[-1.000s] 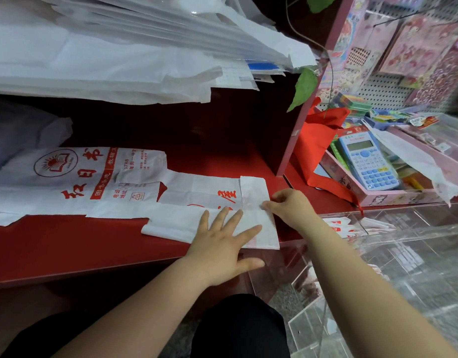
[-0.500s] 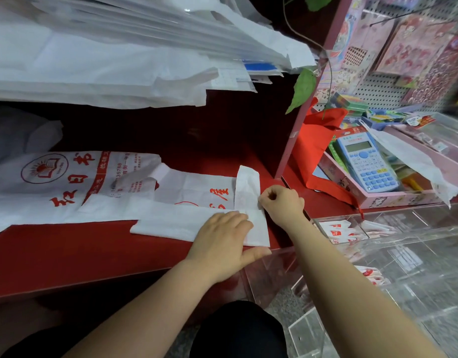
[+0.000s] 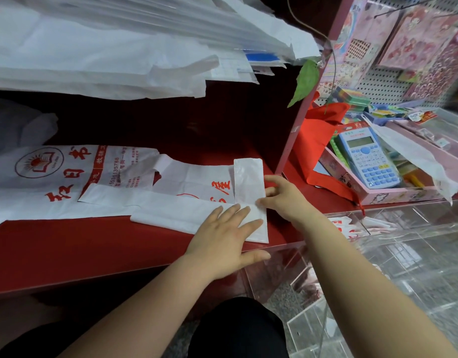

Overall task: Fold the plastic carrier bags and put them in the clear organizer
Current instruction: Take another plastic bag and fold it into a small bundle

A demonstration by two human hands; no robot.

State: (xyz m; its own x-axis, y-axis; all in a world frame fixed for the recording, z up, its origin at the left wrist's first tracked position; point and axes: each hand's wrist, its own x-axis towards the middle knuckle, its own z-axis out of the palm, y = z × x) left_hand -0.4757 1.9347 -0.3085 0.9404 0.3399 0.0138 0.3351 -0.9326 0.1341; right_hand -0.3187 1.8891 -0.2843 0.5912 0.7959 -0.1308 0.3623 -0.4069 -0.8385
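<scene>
Seen from the head camera, the clear organizer (image 3: pixel 408 244) stands at the right, against the end of the red surface (image 3: pixel 80 244). It is a see-through box split by dividers, and a few small folded white bags with red print (image 3: pixel 340 227) lie in its compartment nearest the surface. Behind it a pink box (image 3: pixel 393 196) with a cartoon print on its front wall holds a calculator (image 3: pixel 367 158) with pale blue keys and a grey display, beside other small stationery too cluttered to name. The carrier bag (image 3: pixel 194 182) being folded lies flat on the surface, white with large red brush characters, and its right end is turned over into a narrow upright strip (image 3: pixel 248 182). The left hand (image 3: pixel 222 239) presses flat on the bag's near edge, its grip wide with straight fingers. The right hand (image 3: pixel 284 200) has a loose, open grip, thumb and fingertips touching the strip's right edge. A second bag (image 3: pixel 55 174) lies spread to the left, printed with a round red emblem of an open book and sun, red Chinese characters, and a row of digits ending 35788. A thick stack of white bags (image 3: pixel 93 60) rests on the shelf above.
</scene>
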